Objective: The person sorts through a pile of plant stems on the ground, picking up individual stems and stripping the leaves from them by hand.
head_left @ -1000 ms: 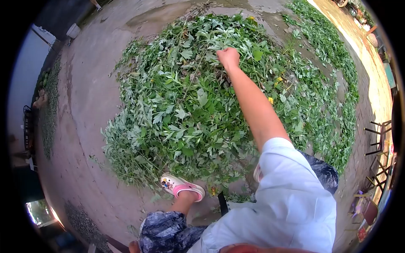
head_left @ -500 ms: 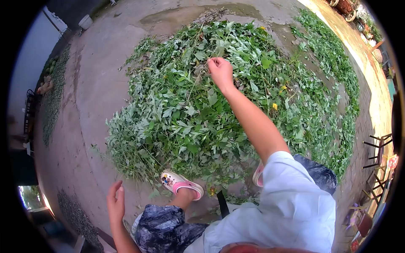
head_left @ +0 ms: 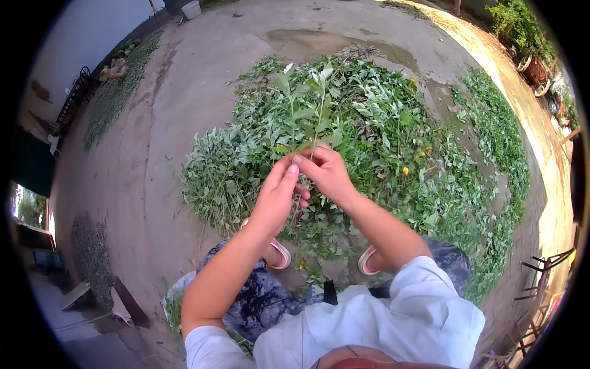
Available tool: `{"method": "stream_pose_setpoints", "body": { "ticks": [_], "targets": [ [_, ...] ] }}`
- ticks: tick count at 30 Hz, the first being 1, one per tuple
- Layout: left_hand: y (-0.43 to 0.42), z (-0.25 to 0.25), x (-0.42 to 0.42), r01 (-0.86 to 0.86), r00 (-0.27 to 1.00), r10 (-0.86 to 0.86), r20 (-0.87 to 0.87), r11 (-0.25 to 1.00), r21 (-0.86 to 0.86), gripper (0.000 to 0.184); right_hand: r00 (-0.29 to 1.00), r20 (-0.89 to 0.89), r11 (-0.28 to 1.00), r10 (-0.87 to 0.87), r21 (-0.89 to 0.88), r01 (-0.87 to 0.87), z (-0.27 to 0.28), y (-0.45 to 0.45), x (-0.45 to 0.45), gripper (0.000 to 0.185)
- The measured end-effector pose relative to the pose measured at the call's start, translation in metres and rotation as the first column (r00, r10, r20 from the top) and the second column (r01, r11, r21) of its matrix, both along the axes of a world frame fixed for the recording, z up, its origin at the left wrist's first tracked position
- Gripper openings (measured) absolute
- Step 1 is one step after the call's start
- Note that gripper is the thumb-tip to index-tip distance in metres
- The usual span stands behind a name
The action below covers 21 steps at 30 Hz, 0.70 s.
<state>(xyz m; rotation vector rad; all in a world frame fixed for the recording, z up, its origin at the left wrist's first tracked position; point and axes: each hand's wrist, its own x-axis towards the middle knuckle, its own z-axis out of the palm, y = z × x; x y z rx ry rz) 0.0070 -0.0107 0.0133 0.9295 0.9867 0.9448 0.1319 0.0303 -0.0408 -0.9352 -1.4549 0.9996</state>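
Note:
In the middle of the head view my left hand (head_left: 279,187) and my right hand (head_left: 327,175) meet, fingers closed around the lower stems of a leafy sprig (head_left: 321,104). Its leaves, green with pale undersides, point up and away from me, above the fingers. Thin stem ends show below the hands. Beneath and beyond lies a wide heap of cut green plants (head_left: 369,141) on the concrete floor, with a few yellow flowers in it. The exact grip of each fingertip is partly hidden.
My feet in clogs (head_left: 367,261) stand at the heap's near edge. More greens (head_left: 491,135) spread along the right. A strip of plants (head_left: 123,92) lies by the left wall, near a chicken (head_left: 114,72). A white bucket (head_left: 192,10) stands far back; chairs (head_left: 544,273) are at right.
My right hand has come back from the heap toward me with the sprig. My left hand has risen from the lower left and joined it on the stems. The view has shifted.

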Motion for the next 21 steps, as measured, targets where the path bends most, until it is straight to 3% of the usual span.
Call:
{"method": "stream_pose_setpoints", "body": {
  "ticks": [1, 3, 4, 6, 7, 8, 10, 11, 14, 15, 17, 19, 21],
  "targets": [
    [-0.004, -0.003, 0.001, -0.002, 1.0, 0.002, 0.007, 1.0, 0.006, 0.039, 1.0, 0.007, 1.0, 0.002, 0.006, -0.002, 0.003, -0.004, 0.001, 0.024],
    [-0.009, -0.01, 0.0, -0.121, 0.992, 0.121, 0.028, 0.993, -0.005, 0.035, 0.942, 0.333, 0.997, 0.04, 0.045, -0.058, 0.013, -0.009, 0.007, 0.027],
    [-0.009, -0.011, -0.001, -0.119, 0.992, 0.119, 0.035, 0.993, 0.001, 0.035, 0.94, 0.339, 0.997, 0.036, 0.052, -0.057, 0.021, -0.011, 0.01, 0.027],
    [-0.006, -0.014, -0.001, -0.059, 0.992, 0.075, -0.101, 0.986, 0.154, 0.034, 0.972, 0.118, 0.952, 0.204, -0.254, -0.169, 0.04, -0.014, 0.016, 0.033],
    [-0.007, -0.017, 0.002, -0.061, 0.984, 0.099, -0.146, 0.967, 0.246, 0.032, 0.967, -0.177, 0.922, 0.185, -0.308, -0.233, 0.047, -0.013, 0.017, 0.042],
    [-0.008, -0.019, 0.001, -0.05, 0.987, 0.086, -0.136, 0.967, 0.25, 0.032, 0.964, -0.177, 0.856, 0.199, -0.447, -0.258, 0.054, -0.011, 0.029, 0.044],
    [-0.009, -0.021, 0.0, 0.123, 0.977, -0.062, -0.206, 0.948, 0.295, 0.03, 0.981, -0.16, 0.901, 0.109, -0.402, -0.165, 0.069, -0.01, 0.033, 0.041],
    [-0.008, -0.026, 0.001, 0.137, 0.98, -0.082, -0.183, 0.94, 0.311, 0.03, 0.959, -0.252, 0.917, 0.127, -0.338, -0.21, 0.077, -0.011, 0.036, 0.04],
    [-0.009, -0.014, 0.001, 0.169, 0.982, -0.149, -0.115, 0.968, 0.185, 0.032, 0.941, -0.23, 0.885, 0.247, -0.342, -0.315, 0.097, -0.008, 0.05, 0.035],
    [-0.007, -0.011, 0.001, 0.194, 0.981, -0.183, -0.069, 0.961, 0.198, 0.04, 0.945, -0.223, 0.887, 0.241, -0.344, -0.307, 0.099, -0.01, 0.053, 0.035],
    [-0.011, -0.004, 0.003, 0.169, 0.986, -0.165, -0.036, 0.963, 0.212, 0.046, 0.975, -0.029, 0.898, 0.219, -0.384, -0.213, 0.104, -0.011, 0.057, 0.029],
    [-0.014, 0.003, 0.004, 0.15, 0.986, -0.16, 0.036, 0.969, 0.198, 0.06, 0.988, 0.025, 0.915, 0.152, -0.381, -0.131, 0.106, -0.016, 0.054, 0.029],
    [-0.012, 0.004, 0.003, 0.228, 0.957, -0.249, 0.148, 0.963, 0.146, 0.058, 0.991, 0.091, 0.927, 0.101, -0.37, -0.061, 0.1, -0.017, 0.057, 0.031]
  ]
}}
